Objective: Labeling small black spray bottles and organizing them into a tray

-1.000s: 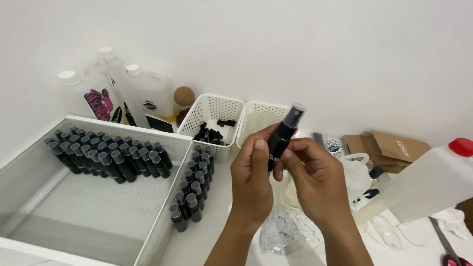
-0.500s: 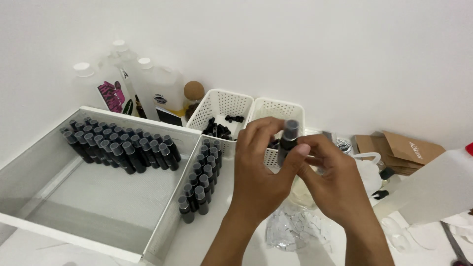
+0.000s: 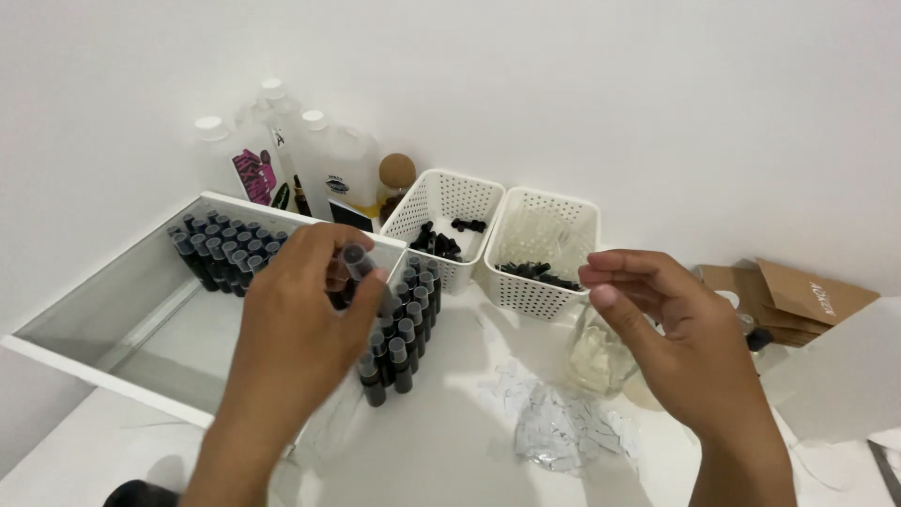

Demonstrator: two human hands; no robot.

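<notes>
Head cam, the only view I've got: my left hand is wrapped around a small black spray bottle, fingers closed on its body with the clear cap poking out at about 1 o'clock from my knuckles. It's hovering right over the rim of the big white tray, just beside the double row of capped bottles standing on the worktop along the tray's right wall. My right hand is off at 3 o'clock, holding nothing, fingers loosely curled and apart, above a clear glass jar. So I'd say I'm at the put-it-away step, bottle finished and capped. Next move probably needs me to lower it upright into a free spot without knocking its neighbours. More bottles fill the tray's far corner at 11 o'clock, two white baskets sit at 12, and label scraps lie at 5.
</notes>
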